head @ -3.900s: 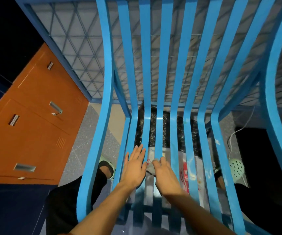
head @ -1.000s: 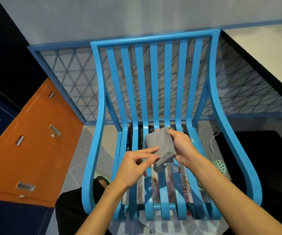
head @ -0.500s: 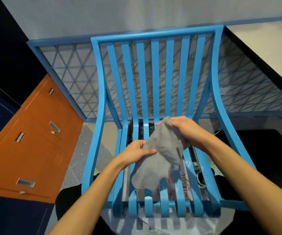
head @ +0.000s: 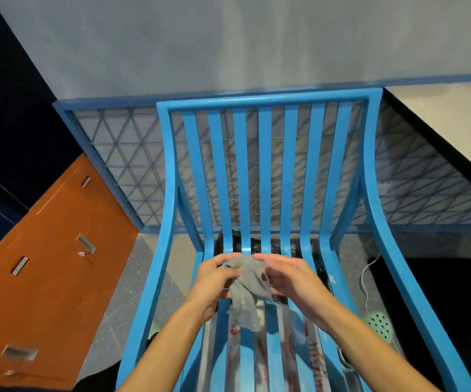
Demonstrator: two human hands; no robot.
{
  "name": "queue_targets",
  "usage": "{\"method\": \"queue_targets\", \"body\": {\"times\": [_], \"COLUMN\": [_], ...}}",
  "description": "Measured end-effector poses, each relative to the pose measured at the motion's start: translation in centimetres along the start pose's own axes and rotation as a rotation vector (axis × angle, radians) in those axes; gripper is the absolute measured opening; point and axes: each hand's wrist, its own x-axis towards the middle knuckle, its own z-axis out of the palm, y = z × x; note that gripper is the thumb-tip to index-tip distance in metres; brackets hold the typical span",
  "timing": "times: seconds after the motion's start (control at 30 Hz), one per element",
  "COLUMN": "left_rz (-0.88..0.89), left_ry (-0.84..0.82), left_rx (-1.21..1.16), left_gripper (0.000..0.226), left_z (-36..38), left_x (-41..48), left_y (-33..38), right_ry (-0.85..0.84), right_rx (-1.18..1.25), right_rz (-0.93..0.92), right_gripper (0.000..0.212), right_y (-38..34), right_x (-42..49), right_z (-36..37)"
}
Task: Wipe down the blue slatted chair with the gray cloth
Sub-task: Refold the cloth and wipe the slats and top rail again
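The blue slatted chair (head: pixel 265 171) fills the middle of the view, its backrest rising ahead and its seat slats running under my arms. Above the seat I hold the gray cloth (head: pixel 247 290), bunched up and hanging down between my hands. My left hand (head: pixel 214 281) grips its left side with curled fingers. My right hand (head: pixel 288 281) holds its right side, fingers reaching over the top of the cloth. Both hands are blurred by motion.
Orange cabinet drawers (head: pixel 44 267) with metal handles stand at the left. A blue-framed wire grid panel (head: pixel 121 165) runs behind the chair. A white cable (head: pixel 366 281) and a green perforated object (head: pixel 380 326) lie on the floor at the right. Printed plastic shows under the seat slats.
The cloth, spread open half a second ago, is now gathered into a bunch between my two hands, which have come closer together. The camera has tilted upward, showing more wall.
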Motion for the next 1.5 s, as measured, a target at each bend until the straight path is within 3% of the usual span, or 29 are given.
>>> {"method": "queue_targets", "body": {"times": [0.07,0.2,0.33,0.47,0.57,0.67,0.8,0.9,1.03,1.23,1.37,1.5], "left_rz": [0.057,0.210,0.278,0.382,0.615,0.898,1.115,1.145,1.095,1.130,1.134,1.161], "left_ry": [0.069,0.001,-0.150,-0.056,0.084,0.270,0.420,0.459,0.456,0.456,0.457,0.463], "left_rx": [0.025,0.086,0.024,-0.146,0.097,0.378,0.743,1.034,1.210,1.243,1.199,1.163], "left_gripper": [0.034,0.038,0.035,0.025,0.024,0.026,0.038,0.046,0.050,0.053,0.053,0.052], "left_z": [0.0,1.0,3.5,3.8,1.8,0.2,-0.7,-1.1,-1.3,-1.1,-1.2,-1.3], "left_x": [0.7,2.3,4.1,5.4,8.0,10.3,12.8,15.4,17.1,17.1,17.0,17.5], "left_y": [1.3,3.3,5.3,9.2,13.2,18.5,24.4,26.3,26.7,26.3,26.1,25.8], "right_ry": [0.083,0.177,0.186,0.354,0.481,0.573,0.734,0.852,0.904,0.765,0.733,0.708], "right_rx": [0.158,0.064,0.011,0.030,-0.103,-0.404,-0.741,-0.797,-0.743,-0.841,-0.828,-0.612], "right_rz": [0.052,0.066,-0.084,-0.273,-0.461,-0.638,-0.863,-0.893,-0.873,-0.648,-0.618,-0.713], "right_gripper": [0.025,0.025,0.022,0.018,0.014,0.009,0.013,0.016,0.008,0.037,0.031,0.012], "right_y": [0.2,1.0,-0.7,-4.5,-8.1,-12.4,-16.5,-17.3,-16.6,-16.6,-17.3,-15.6], "right_x": [1.5,4.7,9.0,12.5,15.9,19.3,22.3,22.4,20.9,24.3,26.2,27.0], "right_z": [-0.5,-0.2,0.5,-0.4,-1.3,-2.5,-3.5,-4.1,-3.6,-2.1,-0.4,0.7]}}
